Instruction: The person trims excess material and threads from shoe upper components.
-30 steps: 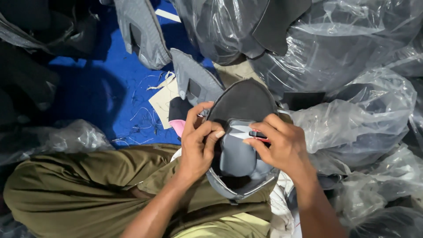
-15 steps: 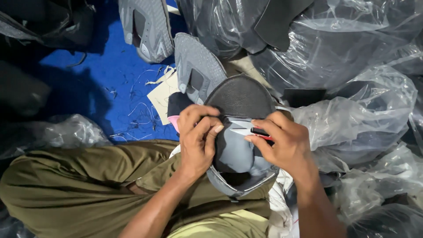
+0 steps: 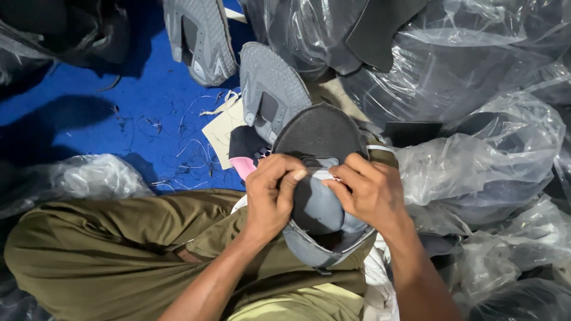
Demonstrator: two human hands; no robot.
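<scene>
I'm holding a grey shoe upper [image 3: 318,178] over my lap, its dark mesh toe pointing away from me, heel end hanging down toward my olive trousers [image 3: 119,244]. My left hand [image 3: 270,196] is gripping its left edge with fingers curled shut and thumb pressing near the tongue; my right hand [image 3: 369,190] is pinching closed at the pale strip across the throat, though I can't tell whether anything small sits between those fingertips. Judging by this, work on this piece is going on mid-way: the upper is shaped and stitched, no sole on it, and I'm still fussing at the tongue area. Two more grey uppers [image 3: 270,89] [image 3: 199,38] are lying just ahead on the blue mat [image 3: 89,101], near a pale paper scrap [image 3: 223,128] and scattered loose threads [image 3: 190,142], with something black and pink [image 3: 244,160] tucked under the held one. Clear plastic bags [image 3: 476,160] of dark pieces are crowding my right side and front, another bag [image 3: 77,178] sitting by my left knee, leaving little room.
</scene>
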